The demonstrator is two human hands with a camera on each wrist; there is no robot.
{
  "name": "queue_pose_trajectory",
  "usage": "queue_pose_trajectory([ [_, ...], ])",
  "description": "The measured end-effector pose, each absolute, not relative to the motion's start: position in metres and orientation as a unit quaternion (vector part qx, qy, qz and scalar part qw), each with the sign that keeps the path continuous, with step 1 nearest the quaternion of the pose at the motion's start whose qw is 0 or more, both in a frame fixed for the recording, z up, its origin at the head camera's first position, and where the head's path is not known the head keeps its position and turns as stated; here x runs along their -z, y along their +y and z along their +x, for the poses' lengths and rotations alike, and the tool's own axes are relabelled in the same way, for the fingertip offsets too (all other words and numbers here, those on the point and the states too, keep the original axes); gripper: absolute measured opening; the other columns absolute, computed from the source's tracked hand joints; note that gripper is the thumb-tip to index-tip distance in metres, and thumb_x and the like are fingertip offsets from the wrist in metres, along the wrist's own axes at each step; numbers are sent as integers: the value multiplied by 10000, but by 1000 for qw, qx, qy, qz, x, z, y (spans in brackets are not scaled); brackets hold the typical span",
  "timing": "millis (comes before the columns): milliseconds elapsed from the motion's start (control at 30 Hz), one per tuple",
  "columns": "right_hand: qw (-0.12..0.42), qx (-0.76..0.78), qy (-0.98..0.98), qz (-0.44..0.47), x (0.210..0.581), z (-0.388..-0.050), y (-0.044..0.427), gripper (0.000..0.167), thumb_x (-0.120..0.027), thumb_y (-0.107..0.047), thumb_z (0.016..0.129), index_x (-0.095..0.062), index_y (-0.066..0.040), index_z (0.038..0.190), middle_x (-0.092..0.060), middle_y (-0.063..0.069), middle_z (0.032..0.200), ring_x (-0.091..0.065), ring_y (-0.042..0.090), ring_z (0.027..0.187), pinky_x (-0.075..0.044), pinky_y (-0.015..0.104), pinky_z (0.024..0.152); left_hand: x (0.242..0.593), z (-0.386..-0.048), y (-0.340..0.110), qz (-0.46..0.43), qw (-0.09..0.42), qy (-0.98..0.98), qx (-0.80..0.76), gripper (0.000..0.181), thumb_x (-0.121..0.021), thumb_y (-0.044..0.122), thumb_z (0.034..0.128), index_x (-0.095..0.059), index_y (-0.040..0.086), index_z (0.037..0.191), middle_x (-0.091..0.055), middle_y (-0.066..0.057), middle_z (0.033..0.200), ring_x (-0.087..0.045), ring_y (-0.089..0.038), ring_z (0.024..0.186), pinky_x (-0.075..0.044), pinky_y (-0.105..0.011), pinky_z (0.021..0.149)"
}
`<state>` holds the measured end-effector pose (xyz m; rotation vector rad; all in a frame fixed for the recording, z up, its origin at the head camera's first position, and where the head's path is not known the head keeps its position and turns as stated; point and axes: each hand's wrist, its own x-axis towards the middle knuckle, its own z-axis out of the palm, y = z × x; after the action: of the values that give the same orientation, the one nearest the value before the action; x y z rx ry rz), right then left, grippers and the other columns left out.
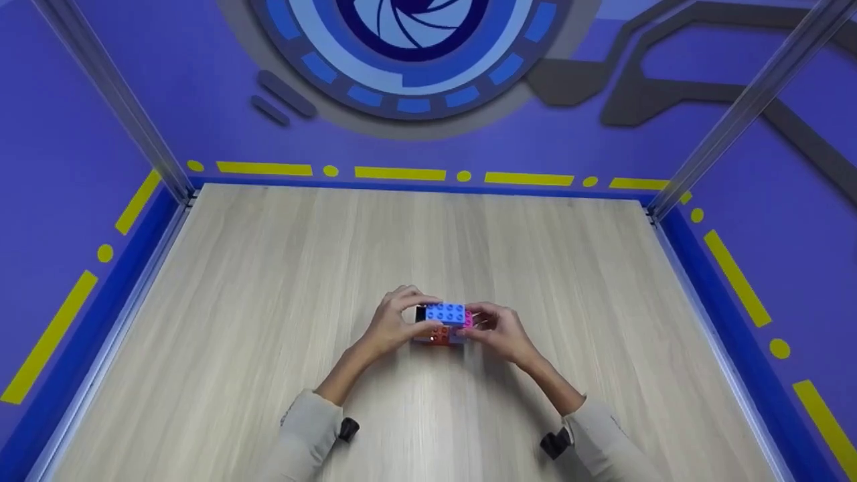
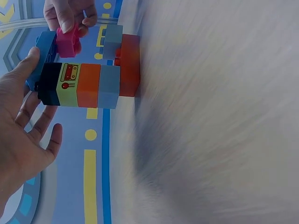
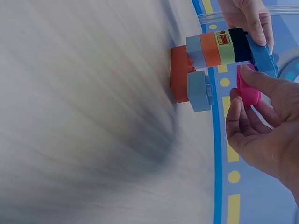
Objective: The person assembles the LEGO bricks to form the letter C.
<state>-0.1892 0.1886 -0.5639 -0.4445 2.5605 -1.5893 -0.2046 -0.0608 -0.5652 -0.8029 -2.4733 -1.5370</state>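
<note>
A tower of toy building blocks stands on the table. Its base is a red-orange brick [image 2: 130, 65] with a light blue brick [image 3: 199, 91] on the right end. On the left end rise another light blue brick [image 2: 109, 87], an orange brick [image 2: 88, 85], a pale green printed brick [image 2: 68, 85] and a black brick [image 2: 50, 84]. A long blue brick [image 1: 445, 313] lies across the top, reaching right. My left hand [image 1: 394, 325] pinches the blue brick between thumb and fingers. My right hand [image 1: 502, 333] pinches a pink brick [image 3: 248, 88] beneath the blue brick's right end.
The wood-grain table [image 1: 268, 281] spreads around the tower. Blue printed walls [image 1: 201, 120] and metal posts [image 1: 756, 100] bound it at the back and both sides.
</note>
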Motion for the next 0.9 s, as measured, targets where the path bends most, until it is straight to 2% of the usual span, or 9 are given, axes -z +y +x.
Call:
queue_pose_trajectory([
  [267, 48, 551, 821, -146, 566, -185, 187, 398, -807, -62, 858, -687, 46, 1222, -730, 200, 1108, -682, 181, 939, -552, 193, 797, 564, -206, -61, -275, 69, -819, 499, 374, -883, 279, 790, -788, 148, 1128, -705, -23, 949, -621, -201, 969, -426, -360, 881],
  [433, 36, 572, 809, -131, 571, -182, 185, 416, -809, -52, 848, -689, 37, 1236, -725, 205, 1135, -666, 141, 953, -550, 192, 816, 562, -208, -61, -285, 75, -823, 484, 367, -893, 267, 777, -793, 142, 1107, -714, -27, 935, -623, -203, 936, -445, -367, 865],
  [900, 5, 577, 807, -128, 570, -180, 181, 389, -813, -19, 830, -708, 38, 1200, -724, 204, 1132, -670, 170, 954, -555, 195, 815, 550, -211, -64, -285, 40, -844, 452, 393, -899, 273, 768, -795, 129, 1118, -715, -44, 960, -627, -209, 960, -409, -335, 859],
])
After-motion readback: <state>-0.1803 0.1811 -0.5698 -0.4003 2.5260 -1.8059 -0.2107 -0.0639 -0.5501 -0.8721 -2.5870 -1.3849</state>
